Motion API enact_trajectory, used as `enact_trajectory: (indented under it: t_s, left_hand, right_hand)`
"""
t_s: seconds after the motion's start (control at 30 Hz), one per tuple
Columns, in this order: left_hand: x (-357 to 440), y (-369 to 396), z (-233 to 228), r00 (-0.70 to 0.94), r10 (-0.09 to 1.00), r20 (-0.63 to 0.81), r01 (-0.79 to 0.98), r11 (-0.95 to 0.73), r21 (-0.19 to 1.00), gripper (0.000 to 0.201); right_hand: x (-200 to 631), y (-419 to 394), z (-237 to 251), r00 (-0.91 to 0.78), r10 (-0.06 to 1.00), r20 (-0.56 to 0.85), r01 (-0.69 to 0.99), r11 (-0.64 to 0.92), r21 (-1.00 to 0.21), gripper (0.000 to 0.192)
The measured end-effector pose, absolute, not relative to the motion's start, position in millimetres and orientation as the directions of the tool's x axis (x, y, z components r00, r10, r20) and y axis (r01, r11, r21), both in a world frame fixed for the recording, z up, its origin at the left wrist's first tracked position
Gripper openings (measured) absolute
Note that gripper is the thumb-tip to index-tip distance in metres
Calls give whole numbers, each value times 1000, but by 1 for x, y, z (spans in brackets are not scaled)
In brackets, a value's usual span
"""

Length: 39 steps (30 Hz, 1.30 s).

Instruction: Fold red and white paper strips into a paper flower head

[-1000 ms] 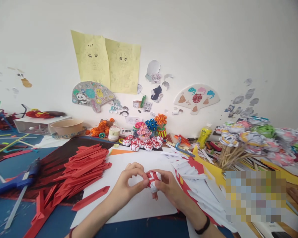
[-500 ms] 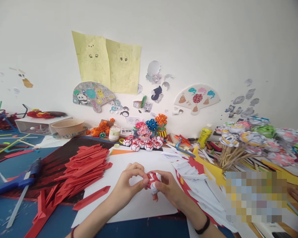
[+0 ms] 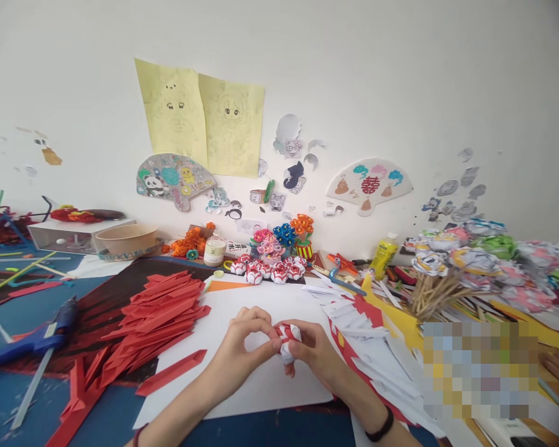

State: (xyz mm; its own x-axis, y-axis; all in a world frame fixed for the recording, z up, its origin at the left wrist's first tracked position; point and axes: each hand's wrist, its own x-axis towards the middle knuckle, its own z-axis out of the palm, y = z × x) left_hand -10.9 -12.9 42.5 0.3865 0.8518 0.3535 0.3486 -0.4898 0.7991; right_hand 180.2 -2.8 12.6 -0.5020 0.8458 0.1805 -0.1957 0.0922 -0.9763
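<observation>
A white wall (image 3: 400, 74) hung with two yellow drawings (image 3: 200, 121) and two paper fans backs a cluttered blue craft table (image 3: 9, 323), and I look down on a white sheet (image 3: 261, 385) at its middle. Over that sheet both hands close on one red-and-white woven paper ball (image 3: 286, 338): my left hand (image 3: 242, 347) pinches its left side with fingertips, my right hand (image 3: 314, 354) cups it from the right and below. I judge the weave could spring open if the pinch loosens, since the folded strips look held only by tension; squeezing harder could crush the ball. I count one ball in hand and about seven finished ones in the row of balls (image 3: 268, 270) near the wall. The red folded strips (image 3: 163, 310) on my left form one heap, too overlapped to count; the white folded strips (image 3: 358, 323) on my right likewise. One blue glue gun (image 3: 37, 338) lies far left, one yellow glue bottle (image 3: 382, 254) stands right of the row
</observation>
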Motion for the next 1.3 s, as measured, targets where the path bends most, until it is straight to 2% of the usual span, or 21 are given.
enact_trajectory:
  t_s: [0.1, 0.23, 0.37, 0.47, 0.67, 1.0, 1.17, 1.3]
  left_hand:
    - [-10, -13, 41, 372, 848, 378, 397, -514, 761, 21]
    - [-10, -12, 37, 325, 847, 421, 480, -531, 698, 19]
    - [-10, -9, 35, 316, 850, 421, 466, -526, 712, 18]
    - [-13, -7, 38, 279, 845, 456, 408, -534, 740, 16]
    - [-16, -8, 41, 303, 812, 499, 490, -582, 649, 12]
    - [-13, -9, 30, 347, 769, 537, 625, -617, 479, 9]
    - [-12, -9, 29, 360, 766, 533, 628, -621, 469, 7]
    - [-12, -9, 30, 358, 775, 520, 621, -614, 487, 6]
  right_hand:
    - [179, -2, 9, -465, 868, 176, -207, 87, -975, 49]
    - [176, -3, 8, -423, 890, 169, -229, 76, -971, 67]
    - [175, -3, 9, -388, 911, 142, -187, 73, -980, 54]
    - [175, -2, 10, -396, 902, 173, -233, 84, -969, 47]
    - [177, -4, 12, -417, 893, 171, -329, 27, -944, 46]
    - [175, -4, 8, -455, 877, 154, -306, 8, -952, 45]
    - [175, -5, 13, -457, 873, 173, -317, 22, -948, 45]
    - [178, -8, 19, -466, 864, 192, -399, -11, -917, 49]
